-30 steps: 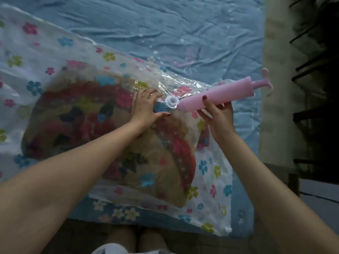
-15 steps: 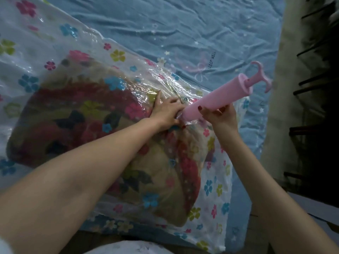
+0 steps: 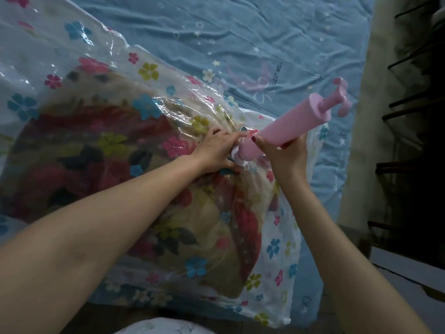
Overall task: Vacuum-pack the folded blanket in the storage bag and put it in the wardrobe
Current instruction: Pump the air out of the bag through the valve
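Gripping the pink pump point(image 3: 284, 131) slantwise, the right hand point(image 3: 284, 153) risks slipping its nozzle off the valve point(image 3: 237, 157), which the left hand point(image 3: 216, 150) steadies with flat fingers on the storage bag point(image 3: 277, 249), the blanket point(image 3: 120, 165) inside, on the bed point(image 3: 240, 32).

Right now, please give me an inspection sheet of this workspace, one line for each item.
Surface: blue bed sheet, wrinkled.
Job's things: storage bag lies flat with folded blanket inside; pink hand pump tilted, its tip at the white valve.
Clutter: nothing seen.
Grippers: left hand presses the bag beside the valve; right hand grips the pump barrel.
Cables: nothing seen.
Surroundings: dark rack at right.
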